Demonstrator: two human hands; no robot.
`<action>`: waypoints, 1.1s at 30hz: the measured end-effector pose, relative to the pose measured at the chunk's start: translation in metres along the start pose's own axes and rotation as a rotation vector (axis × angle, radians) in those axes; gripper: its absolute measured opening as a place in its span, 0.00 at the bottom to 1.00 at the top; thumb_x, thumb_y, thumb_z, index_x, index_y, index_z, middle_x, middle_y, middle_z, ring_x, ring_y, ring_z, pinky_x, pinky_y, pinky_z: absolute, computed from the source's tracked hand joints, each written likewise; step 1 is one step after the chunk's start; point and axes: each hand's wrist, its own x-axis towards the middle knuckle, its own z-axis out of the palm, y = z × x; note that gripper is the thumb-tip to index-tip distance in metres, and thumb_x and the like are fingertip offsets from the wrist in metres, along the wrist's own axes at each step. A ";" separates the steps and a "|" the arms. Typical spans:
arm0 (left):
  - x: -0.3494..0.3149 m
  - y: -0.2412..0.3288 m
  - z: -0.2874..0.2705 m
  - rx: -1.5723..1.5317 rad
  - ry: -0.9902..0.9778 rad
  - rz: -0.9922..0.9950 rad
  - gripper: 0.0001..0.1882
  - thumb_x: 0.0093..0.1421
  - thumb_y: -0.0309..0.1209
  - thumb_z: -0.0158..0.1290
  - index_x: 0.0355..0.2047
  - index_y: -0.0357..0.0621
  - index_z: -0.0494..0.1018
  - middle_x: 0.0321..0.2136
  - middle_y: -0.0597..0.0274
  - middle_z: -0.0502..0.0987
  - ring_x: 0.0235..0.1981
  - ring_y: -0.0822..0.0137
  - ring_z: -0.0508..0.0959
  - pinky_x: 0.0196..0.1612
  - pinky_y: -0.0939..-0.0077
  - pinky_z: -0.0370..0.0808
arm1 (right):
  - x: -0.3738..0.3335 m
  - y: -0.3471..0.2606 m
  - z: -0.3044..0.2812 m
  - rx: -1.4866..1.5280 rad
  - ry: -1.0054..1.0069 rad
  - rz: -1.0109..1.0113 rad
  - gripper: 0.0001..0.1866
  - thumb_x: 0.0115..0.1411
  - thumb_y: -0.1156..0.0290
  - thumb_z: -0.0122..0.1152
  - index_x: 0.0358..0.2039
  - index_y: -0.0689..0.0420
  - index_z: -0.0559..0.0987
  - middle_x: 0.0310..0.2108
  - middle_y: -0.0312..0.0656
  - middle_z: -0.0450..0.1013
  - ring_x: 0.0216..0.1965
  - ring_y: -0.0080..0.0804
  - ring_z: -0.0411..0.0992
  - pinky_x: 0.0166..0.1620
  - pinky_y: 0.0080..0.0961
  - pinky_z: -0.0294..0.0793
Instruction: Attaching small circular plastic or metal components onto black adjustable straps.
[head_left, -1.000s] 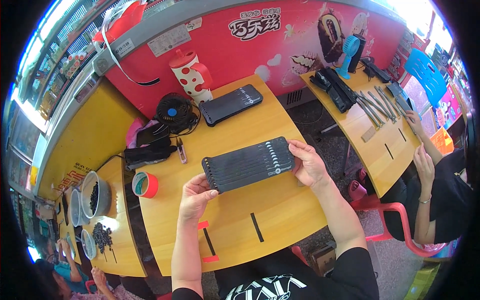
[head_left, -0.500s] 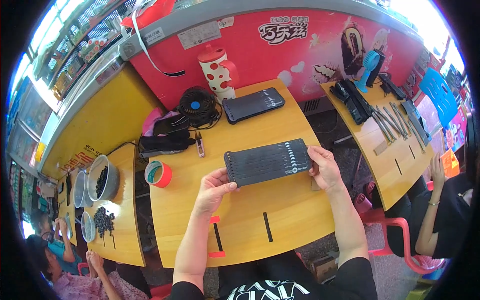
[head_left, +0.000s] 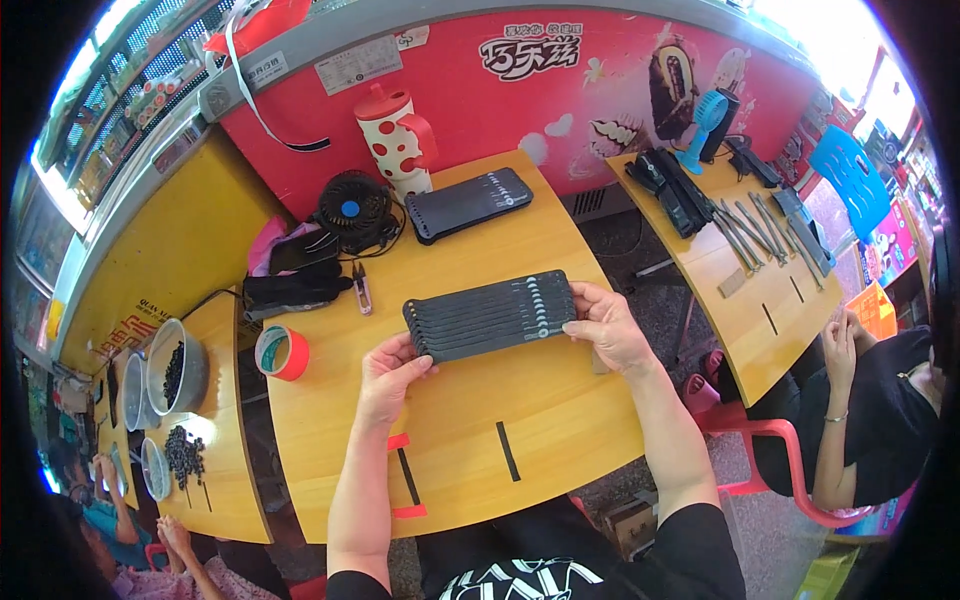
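Observation:
Over the middle of the wooden table, both my hands hold a fanned stack of flat black panels (head_left: 480, 318). Their left ends form a row of rounded tabs, and pale crescent marks run down near the right end. My left hand (head_left: 390, 378) pinches the near left corner, thumb on top and fingers beneath. At the other end my right hand (head_left: 612, 328) grips the right edge, its thumb lying on the top face near the front corner. A second stack of similar black panels (head_left: 468, 206) lies farther back on the table.
Behind are a black fan (head_left: 352, 205) and a red-dotted tumbler (head_left: 388, 150). Thread snips (head_left: 362, 290), a red tape roll (head_left: 284, 353) and dark cloth items (head_left: 295, 288) sit left. Metal rods (head_left: 755, 232) lie on the right table, a bowl (head_left: 190, 375) on the left; people sit at both.
The whole view has shifted, so the tables appear farther left. My right thumb has moved inward onto the panels' top face. The person at right has brought their hands together.

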 end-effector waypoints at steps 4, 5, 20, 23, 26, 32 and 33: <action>-0.001 -0.001 -0.002 0.023 0.007 0.003 0.17 0.55 0.17 0.54 0.47 0.35 0.74 0.35 0.61 0.80 0.30 0.76 0.78 0.33 0.84 0.72 | 0.000 0.002 0.004 -0.060 0.075 -0.073 0.27 0.51 0.87 0.56 0.54 0.63 0.71 0.39 0.36 0.76 0.35 0.17 0.71 0.33 0.13 0.67; 0.003 -0.003 -0.001 0.024 0.021 0.011 0.17 0.55 0.17 0.54 0.47 0.35 0.74 0.35 0.61 0.80 0.30 0.76 0.78 0.33 0.84 0.72 | -0.001 0.001 0.001 -0.060 0.058 -0.073 0.27 0.51 0.87 0.56 0.54 0.63 0.71 0.39 0.36 0.76 0.35 0.17 0.71 0.33 0.13 0.67; -0.001 0.001 -0.005 -0.025 -0.003 -0.007 0.15 0.57 0.20 0.55 0.46 0.36 0.75 0.33 0.62 0.80 0.31 0.76 0.77 0.33 0.85 0.71 | -0.004 -0.004 0.020 -0.304 0.195 -0.107 0.15 0.59 0.81 0.55 0.48 0.62 0.74 0.30 0.33 0.76 0.24 0.14 0.70 0.26 0.10 0.66; -0.002 0.004 0.001 0.057 0.053 0.026 0.11 0.58 0.22 0.55 0.42 0.36 0.77 0.31 0.64 0.80 0.30 0.78 0.77 0.33 0.85 0.71 | -0.005 -0.001 0.017 -0.281 0.214 -0.088 0.12 0.62 0.79 0.53 0.47 0.62 0.75 0.31 0.33 0.76 0.25 0.12 0.69 0.26 0.10 0.66; 0.000 0.006 0.004 0.142 0.069 0.113 0.08 0.58 0.22 0.54 0.38 0.36 0.79 0.29 0.66 0.80 0.29 0.80 0.76 0.32 0.86 0.70 | -0.008 0.002 0.018 -0.271 0.237 -0.129 0.11 0.62 0.79 0.54 0.46 0.62 0.76 0.31 0.31 0.76 0.26 0.11 0.68 0.26 0.10 0.66; 0.011 0.027 0.009 0.206 0.087 -0.086 0.05 0.56 0.25 0.58 0.31 0.37 0.79 0.23 0.66 0.79 0.23 0.79 0.75 0.27 0.86 0.68 | -0.005 0.000 0.014 -0.237 0.257 -0.174 0.12 0.62 0.80 0.53 0.46 0.63 0.76 0.31 0.32 0.76 0.25 0.11 0.68 0.25 0.09 0.65; 0.016 0.031 0.012 0.203 0.085 -0.083 0.05 0.56 0.25 0.58 0.31 0.37 0.79 0.23 0.66 0.79 0.23 0.79 0.75 0.27 0.86 0.68 | -0.005 -0.001 0.011 -0.241 0.258 -0.176 0.12 0.62 0.80 0.53 0.46 0.63 0.76 0.31 0.32 0.76 0.25 0.11 0.68 0.25 0.09 0.65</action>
